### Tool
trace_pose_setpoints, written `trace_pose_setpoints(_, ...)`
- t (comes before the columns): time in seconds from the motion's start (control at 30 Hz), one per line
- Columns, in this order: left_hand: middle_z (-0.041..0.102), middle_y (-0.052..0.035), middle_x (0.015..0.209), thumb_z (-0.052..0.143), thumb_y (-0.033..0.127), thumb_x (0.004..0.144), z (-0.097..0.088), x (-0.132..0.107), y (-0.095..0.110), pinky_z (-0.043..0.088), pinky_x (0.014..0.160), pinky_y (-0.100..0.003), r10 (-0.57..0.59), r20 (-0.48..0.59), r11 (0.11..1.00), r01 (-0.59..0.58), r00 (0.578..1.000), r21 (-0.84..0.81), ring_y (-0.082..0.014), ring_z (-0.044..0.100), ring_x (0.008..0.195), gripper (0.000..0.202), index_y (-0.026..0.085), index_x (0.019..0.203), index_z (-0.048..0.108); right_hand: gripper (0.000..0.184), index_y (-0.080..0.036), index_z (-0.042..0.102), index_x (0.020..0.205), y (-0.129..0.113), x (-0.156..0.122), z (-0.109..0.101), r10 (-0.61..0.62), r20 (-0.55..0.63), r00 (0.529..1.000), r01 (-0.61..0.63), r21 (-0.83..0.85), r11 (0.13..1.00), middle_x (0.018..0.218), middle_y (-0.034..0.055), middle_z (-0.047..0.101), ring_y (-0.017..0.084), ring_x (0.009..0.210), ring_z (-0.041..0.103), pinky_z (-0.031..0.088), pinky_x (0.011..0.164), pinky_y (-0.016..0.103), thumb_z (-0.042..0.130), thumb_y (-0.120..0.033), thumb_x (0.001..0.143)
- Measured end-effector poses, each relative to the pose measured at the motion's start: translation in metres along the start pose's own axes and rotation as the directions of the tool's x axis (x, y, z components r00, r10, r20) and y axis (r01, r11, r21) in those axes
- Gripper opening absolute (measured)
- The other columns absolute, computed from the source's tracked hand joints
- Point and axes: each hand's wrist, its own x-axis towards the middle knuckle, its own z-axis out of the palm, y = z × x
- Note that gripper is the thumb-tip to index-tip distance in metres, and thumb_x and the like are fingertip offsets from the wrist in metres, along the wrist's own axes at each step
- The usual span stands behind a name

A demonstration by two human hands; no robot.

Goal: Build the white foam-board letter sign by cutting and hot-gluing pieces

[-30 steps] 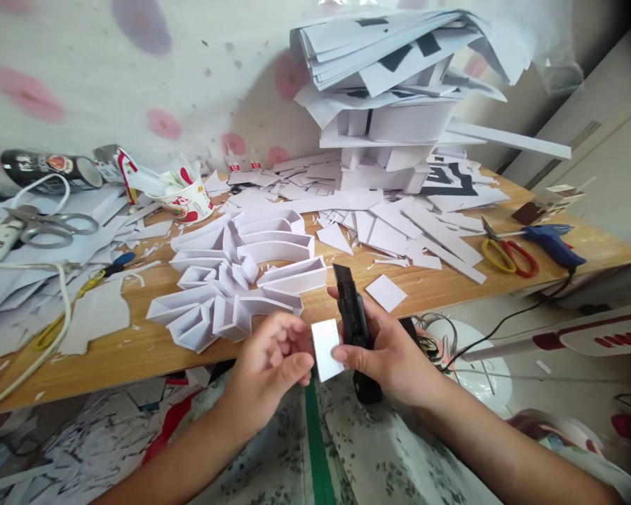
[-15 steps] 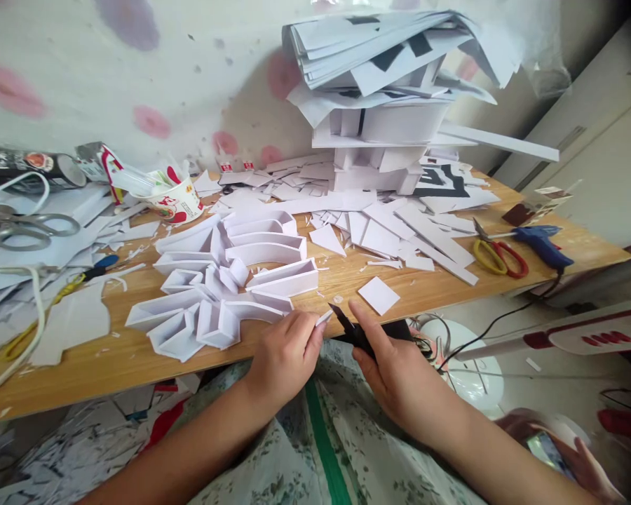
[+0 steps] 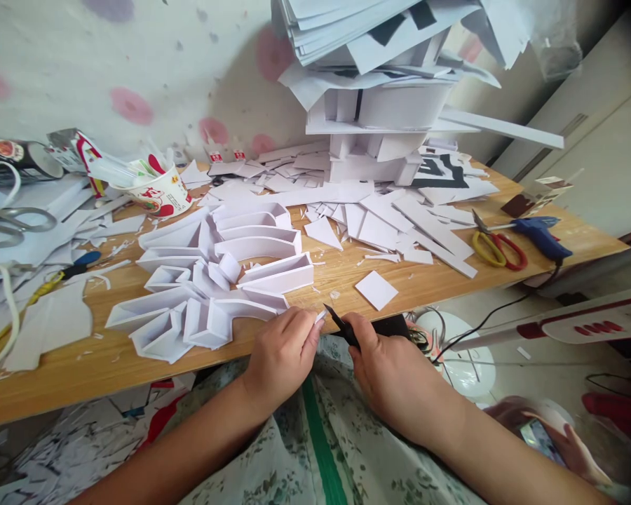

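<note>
My left hand (image 3: 281, 354) pinches a small white card piece (image 3: 320, 316) at the near edge of the wooden table (image 3: 110, 354); only its tip shows between the fingers. My right hand (image 3: 386, 365) is closed round a black utility knife (image 3: 341, 327), its blade end pointing up and left toward the card tip. A white folded-card construction of curved channels (image 3: 226, 270) lies just beyond my left hand. Both hands hover over my patterned lap.
A loose white square (image 3: 376, 290) lies near the table edge. Yellow-and-red scissors (image 3: 497, 249) and a blue glue gun (image 3: 539, 235) lie at the right. A tall paper stack (image 3: 378, 91) stands behind, a paper cup (image 3: 155, 193) and grey scissors (image 3: 10, 221) at left. Cords hang below.
The card piece, held flat and facing me a second ago, is now turned edge-on in my left hand. The knife has tipped from upright to slanting left, close to the card.
</note>
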Motion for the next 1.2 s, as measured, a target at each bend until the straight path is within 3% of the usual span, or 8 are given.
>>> trace_pose_setpoints(0.4, 0.062, -0.0029, 0.075, 0.052, 0.012, 0.091, 0.01, -0.006, -0.005, 0.044, 0.065, -0.026, 0.041, -0.045, 0.998, -0.044, 0.998, -0.052, -0.0151, 0.058, 0.069, 0.007, 0.016, 0.088, 0.057, 0.033, -0.011, 0.041, 0.121, -0.007, 0.004, -0.003, 0.058, 0.088, 0.994, -0.052, -0.061, 0.997, 0.073, 0.01, 0.071, 0.032, 0.061, 0.069, 0.036, 0.045, 0.033, 0.038, -0.012, 0.088)
trace_pose_setpoints(0.53, 0.063, -0.0027, 0.075, 0.053, 0.011, 0.09, 0.01, -0.006, -0.004, 0.044, 0.065, -0.027, 0.042, -0.061, 0.998, -0.045, 0.997, -0.049, -0.0151, 0.059, 0.069, 0.008, 0.017, 0.086, 0.055, 0.034, -0.011, 0.043, 0.119, -0.007, 0.006, 0.006, 0.063, 0.148, 0.987, -0.058, -0.038, 0.998, 0.076, 0.0108, 0.072, 0.031, 0.065, 0.07, 0.04, 0.048, 0.033, 0.039, -0.009, 0.085)
trace_pose_setpoints(0.63, 0.062, -0.0025, 0.073, 0.053, 0.01, 0.09, 0.01, -0.006, -0.004, 0.043, 0.063, -0.027, 0.031, -0.057, 0.998, -0.034, 0.998, -0.045, -0.0152, 0.058, 0.067, 0.008, 0.017, 0.085, 0.055, 0.031, -0.011, 0.044, 0.118, -0.007, 0.007, 0.009, 0.062, 0.128, 0.99, -0.057, -0.041, 0.998, 0.076, 0.0115, 0.072, 0.032, 0.065, 0.07, 0.043, 0.049, 0.033, 0.038, -0.012, 0.088)
trace_pose_setpoints(0.9, 0.059, -0.0007, 0.07, 0.053, 0.012, 0.09, 0.01, -0.004, -0.006, 0.042, 0.063, -0.026, 0.039, -0.067, 0.999, -0.041, 0.997, -0.024, -0.0145, 0.056, 0.065, 0.009, 0.018, 0.083, 0.054, 0.029, -0.01, 0.048, 0.112, -0.012, 0.01, 0.0, 0.067, 0.141, 0.988, -0.054, -0.098, 0.994, 0.075, 0.014, 0.071, 0.031, 0.067, 0.071, 0.049, 0.052, 0.033, 0.039, -0.006, 0.085)
trace_pose_setpoints(1.2, 0.063, -0.0017, 0.07, 0.052, 0.014, 0.091, 0.01, -0.005, -0.007, 0.043, 0.062, -0.025, 0.041, -0.075, 0.999, -0.042, 0.996, -0.018, -0.0144, 0.059, 0.064, 0.009, 0.017, 0.083, 0.056, 0.03, -0.007, 0.049, 0.115, -0.012, 0.013, -0.008, 0.069, 0.161, 0.985, -0.071, 0.006, 0.997, 0.083, 0.0196, 0.071, 0.035, 0.076, 0.071, 0.051, 0.06, 0.039, 0.039, -0.011, 0.087)
